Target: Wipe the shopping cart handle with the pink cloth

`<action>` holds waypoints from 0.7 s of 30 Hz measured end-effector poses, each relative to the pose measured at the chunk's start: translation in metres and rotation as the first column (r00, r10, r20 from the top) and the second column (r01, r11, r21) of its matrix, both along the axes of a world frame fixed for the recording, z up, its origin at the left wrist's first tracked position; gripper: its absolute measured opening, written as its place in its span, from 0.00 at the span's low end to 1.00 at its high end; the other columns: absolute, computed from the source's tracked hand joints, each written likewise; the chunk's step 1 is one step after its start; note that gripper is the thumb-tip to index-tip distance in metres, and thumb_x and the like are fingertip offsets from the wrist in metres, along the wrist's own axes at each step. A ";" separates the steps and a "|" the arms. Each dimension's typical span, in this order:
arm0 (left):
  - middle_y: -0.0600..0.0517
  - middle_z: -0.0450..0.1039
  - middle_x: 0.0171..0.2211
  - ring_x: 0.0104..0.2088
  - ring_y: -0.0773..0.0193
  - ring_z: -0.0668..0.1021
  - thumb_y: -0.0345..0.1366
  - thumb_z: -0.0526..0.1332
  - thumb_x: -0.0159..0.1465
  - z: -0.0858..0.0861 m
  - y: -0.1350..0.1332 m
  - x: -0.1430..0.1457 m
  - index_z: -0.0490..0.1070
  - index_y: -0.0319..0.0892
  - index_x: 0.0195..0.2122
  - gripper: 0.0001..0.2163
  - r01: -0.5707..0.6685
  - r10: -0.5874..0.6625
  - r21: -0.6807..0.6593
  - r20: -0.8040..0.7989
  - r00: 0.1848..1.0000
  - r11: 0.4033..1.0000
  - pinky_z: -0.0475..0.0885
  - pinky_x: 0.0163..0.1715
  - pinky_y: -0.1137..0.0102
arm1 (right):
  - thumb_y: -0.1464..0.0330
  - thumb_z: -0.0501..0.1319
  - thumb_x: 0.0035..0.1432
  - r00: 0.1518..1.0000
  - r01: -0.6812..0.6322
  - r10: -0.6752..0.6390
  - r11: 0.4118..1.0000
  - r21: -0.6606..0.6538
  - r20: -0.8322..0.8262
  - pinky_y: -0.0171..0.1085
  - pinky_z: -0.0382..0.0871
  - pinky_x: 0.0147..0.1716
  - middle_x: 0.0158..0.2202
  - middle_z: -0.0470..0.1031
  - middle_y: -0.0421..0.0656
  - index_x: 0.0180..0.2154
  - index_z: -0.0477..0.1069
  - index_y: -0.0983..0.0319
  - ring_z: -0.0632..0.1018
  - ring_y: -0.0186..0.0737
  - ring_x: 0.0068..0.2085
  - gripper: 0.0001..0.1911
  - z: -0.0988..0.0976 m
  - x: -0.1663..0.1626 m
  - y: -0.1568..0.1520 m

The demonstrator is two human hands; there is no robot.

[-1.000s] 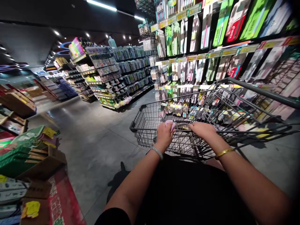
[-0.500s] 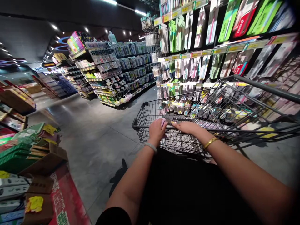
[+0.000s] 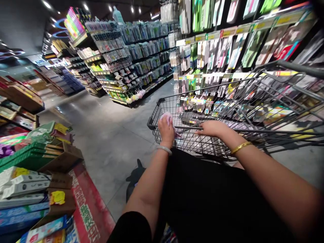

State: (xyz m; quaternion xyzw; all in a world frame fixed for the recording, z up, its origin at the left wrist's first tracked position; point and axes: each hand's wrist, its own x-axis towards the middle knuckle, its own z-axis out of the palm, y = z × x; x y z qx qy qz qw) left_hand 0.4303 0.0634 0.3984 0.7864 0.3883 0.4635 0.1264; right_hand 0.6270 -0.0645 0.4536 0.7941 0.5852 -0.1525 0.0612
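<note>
A black wire shopping cart [image 3: 187, 140] stands crosswise before me. My left hand [image 3: 166, 130] is closed around a crumpled light pink cloth [image 3: 177, 134] at the cart's near rim, toward its left end. Part of the cloth hangs out beside the fingers over the wire side. My right hand [image 3: 211, 129] is on the same rim further right, its fingers bent around the bar. A pale bangle [image 3: 164, 149] circles the left wrist and a gold bracelet [image 3: 241, 147] the right.
Beyond the cart rises a rack of hanging packaged goods [image 3: 217, 50]. Further off stand more stocked shelves [image 3: 108, 57]. At the left are a green crate [image 3: 27, 157], cardboard boxes [image 3: 62, 182] with yellow tags and a red printed board [image 3: 88, 206]. Grey floor [image 3: 108, 131] runs between.
My left hand and the cloth have turned and risen slightly on the rim; more cloth shows. My right hand has shifted right, its fingers more bent. The view has tilted downward.
</note>
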 end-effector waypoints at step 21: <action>0.42 0.60 0.59 0.56 0.61 0.72 0.31 0.55 0.64 -0.074 0.001 0.017 0.49 0.45 0.56 0.21 0.012 0.561 -0.783 0.457 0.690 0.622 0.72 0.50 0.65 | 0.40 0.51 0.59 0.998 0.023 -0.022 0.999 -0.025 0.060 0.48 0.70 0.43 0.45 0.79 0.54 0.48 0.76 0.61 0.78 0.56 0.44 0.35 -0.001 -0.002 0.008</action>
